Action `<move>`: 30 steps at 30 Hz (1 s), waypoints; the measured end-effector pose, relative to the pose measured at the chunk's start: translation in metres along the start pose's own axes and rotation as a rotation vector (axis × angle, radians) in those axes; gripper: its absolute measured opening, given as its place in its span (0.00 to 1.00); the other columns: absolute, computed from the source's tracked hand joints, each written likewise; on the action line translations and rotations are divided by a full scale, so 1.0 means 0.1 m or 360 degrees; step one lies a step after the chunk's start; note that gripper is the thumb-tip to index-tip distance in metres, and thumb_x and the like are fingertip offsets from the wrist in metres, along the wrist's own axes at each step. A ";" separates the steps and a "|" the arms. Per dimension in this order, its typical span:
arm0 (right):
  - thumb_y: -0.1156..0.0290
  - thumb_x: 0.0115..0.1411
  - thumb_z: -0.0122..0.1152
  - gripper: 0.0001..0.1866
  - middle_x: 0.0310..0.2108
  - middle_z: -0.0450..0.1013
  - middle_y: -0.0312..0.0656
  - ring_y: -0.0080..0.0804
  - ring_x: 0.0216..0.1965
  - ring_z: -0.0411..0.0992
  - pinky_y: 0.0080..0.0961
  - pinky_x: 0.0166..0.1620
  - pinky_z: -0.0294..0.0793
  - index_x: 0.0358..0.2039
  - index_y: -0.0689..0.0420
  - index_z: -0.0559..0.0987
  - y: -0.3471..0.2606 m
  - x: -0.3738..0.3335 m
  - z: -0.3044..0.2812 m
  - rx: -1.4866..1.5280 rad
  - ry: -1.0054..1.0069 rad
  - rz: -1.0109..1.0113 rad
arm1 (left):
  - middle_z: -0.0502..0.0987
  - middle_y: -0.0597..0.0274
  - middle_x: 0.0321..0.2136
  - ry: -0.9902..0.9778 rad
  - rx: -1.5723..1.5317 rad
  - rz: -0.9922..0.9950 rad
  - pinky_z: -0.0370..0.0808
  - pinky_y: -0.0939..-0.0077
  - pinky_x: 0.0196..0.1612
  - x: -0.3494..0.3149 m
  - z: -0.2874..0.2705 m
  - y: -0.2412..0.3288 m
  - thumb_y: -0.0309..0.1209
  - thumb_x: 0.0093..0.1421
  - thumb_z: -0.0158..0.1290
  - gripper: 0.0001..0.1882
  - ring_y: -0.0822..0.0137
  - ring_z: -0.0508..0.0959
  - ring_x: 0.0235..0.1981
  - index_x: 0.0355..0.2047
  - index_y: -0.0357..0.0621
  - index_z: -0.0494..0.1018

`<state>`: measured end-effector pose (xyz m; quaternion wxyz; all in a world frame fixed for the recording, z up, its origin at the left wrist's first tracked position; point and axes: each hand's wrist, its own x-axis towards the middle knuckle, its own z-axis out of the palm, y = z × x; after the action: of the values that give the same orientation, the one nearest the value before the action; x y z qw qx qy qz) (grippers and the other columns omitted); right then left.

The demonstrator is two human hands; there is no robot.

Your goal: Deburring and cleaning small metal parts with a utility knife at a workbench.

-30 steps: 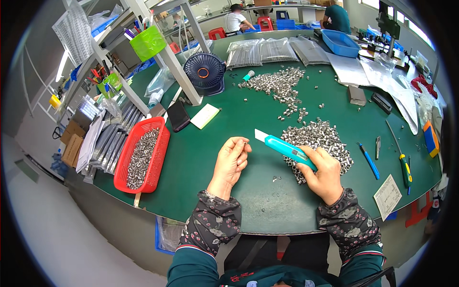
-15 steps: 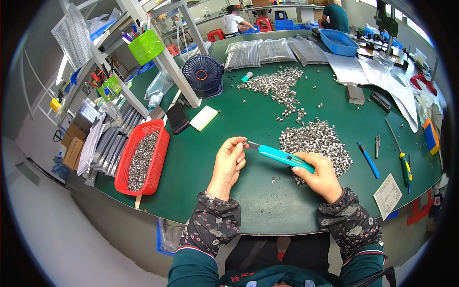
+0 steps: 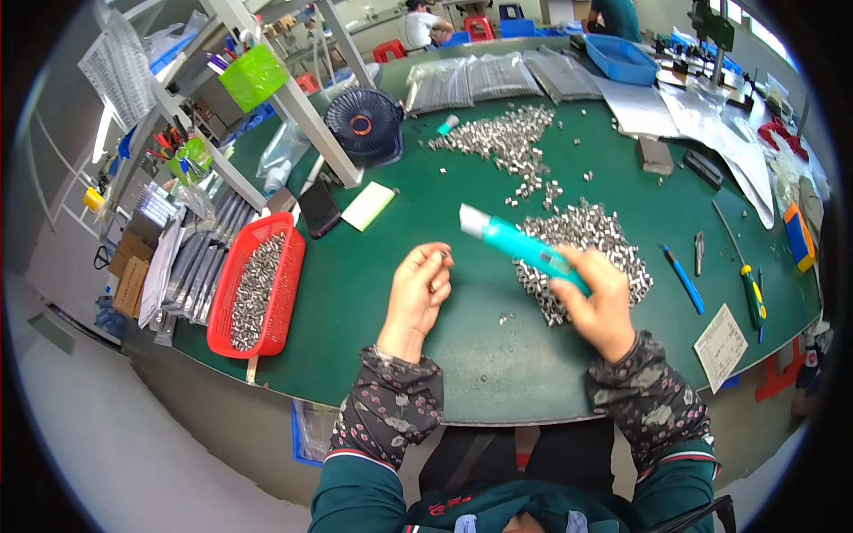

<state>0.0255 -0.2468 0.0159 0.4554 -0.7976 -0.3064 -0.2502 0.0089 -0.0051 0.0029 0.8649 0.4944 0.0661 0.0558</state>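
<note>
The right hand is curled tightly around a long turquoise plastic tool with a white tip, angled up and left over the heap of small silvery metal sleeves on the green table. The left hand is half-curled, pinching one tiny metal piece at its fingertips. Half a second ago the tool's tip met those fingers; now they are apart.

Assembly workshop: green workbench, metal-part heaps.
</note>
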 end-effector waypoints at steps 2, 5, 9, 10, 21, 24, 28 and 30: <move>0.71 0.47 0.61 0.16 0.23 0.68 0.44 0.39 0.24 0.68 0.28 0.27 0.67 0.39 0.58 0.74 -0.01 0.05 -0.05 0.0034 0.0155 0.0002 | 0.69 0.61 0.25 -0.0023 -0.0212 -0.0092 0.54 0.88 0.12 -0.01 -0.04 0.02 0.25 0.59 0.41 0.04 0.78 0.60 0.15 0.33 0.39 0.66; 0.70 0.47 0.61 0.16 0.22 0.68 0.43 0.37 0.22 0.68 0.27 0.26 0.66 0.38 0.58 0.75 0.02 0.06 -0.03 0.0024 0.0185 0.0068 | 0.66 0.63 0.22 -0.0081 -0.0296 -0.0216 0.54 0.87 0.12 -0.04 0.07 0.06 0.26 0.57 0.44 0.03 0.77 0.59 0.16 0.29 0.40 0.66; 0.70 0.46 0.62 0.16 0.21 0.67 0.42 0.36 0.22 0.68 0.26 0.25 0.66 0.38 0.58 0.75 0.02 0.06 -0.01 0.0053 0.0183 0.0080 | 0.65 0.69 0.19 -0.0279 0.0393 -0.0267 0.57 0.88 0.16 -0.05 0.08 -0.08 0.26 0.56 0.48 0.03 0.80 0.60 0.17 0.28 0.39 0.69; 0.70 0.46 0.62 0.16 0.21 0.67 0.42 0.36 0.21 0.68 0.27 0.25 0.66 0.38 0.58 0.75 0.03 0.06 -0.01 0.0050 0.0209 0.0071 | 0.66 0.72 0.20 -0.0277 0.0816 -0.0030 0.59 0.88 0.18 -0.08 0.19 -0.17 0.26 0.54 0.51 0.03 0.81 0.61 0.18 0.28 0.39 0.71; 0.71 0.46 0.62 0.16 0.22 0.67 0.42 0.37 0.21 0.68 0.28 0.24 0.66 0.38 0.56 0.75 0.03 0.05 -0.03 0.0084 0.0276 0.0048 | 0.70 0.61 0.23 -0.0414 0.2195 0.0675 0.70 0.69 0.28 -0.13 0.58 -0.44 0.27 0.48 0.55 0.05 0.61 0.73 0.25 0.27 0.43 0.73; 0.70 0.47 0.61 0.15 0.22 0.67 0.42 0.38 0.21 0.68 0.28 0.24 0.66 0.38 0.55 0.75 0.03 0.06 -0.03 0.0083 0.0254 0.0066 | 0.71 0.59 0.25 -0.0439 0.2238 0.0766 0.71 0.66 0.30 -0.12 0.59 -0.44 0.27 0.48 0.54 0.04 0.58 0.74 0.28 0.26 0.43 0.72; 0.71 0.46 0.61 0.15 0.21 0.67 0.42 0.38 0.21 0.68 0.29 0.24 0.66 0.37 0.56 0.75 0.04 0.07 -0.02 0.0061 0.0266 0.0001 | 0.69 0.64 0.22 -0.0353 0.1545 0.0408 0.67 0.76 0.23 -0.06 0.47 -0.32 0.27 0.53 0.51 0.03 0.68 0.70 0.22 0.27 0.42 0.69; 0.71 0.46 0.61 0.15 0.21 0.67 0.43 0.38 0.21 0.68 0.29 0.24 0.66 0.37 0.56 0.75 0.00 0.06 -0.05 0.0046 0.0235 0.0008 | 0.67 0.70 0.23 -0.0330 0.0423 -0.0214 0.54 0.90 0.14 -0.05 0.33 -0.19 0.28 0.58 0.48 0.03 0.81 0.60 0.19 0.31 0.43 0.67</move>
<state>0.0293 -0.2497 0.0219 0.4890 -0.7710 -0.2735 -0.3027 0.0105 -0.0432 0.0029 0.7960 0.6019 0.0163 -0.0625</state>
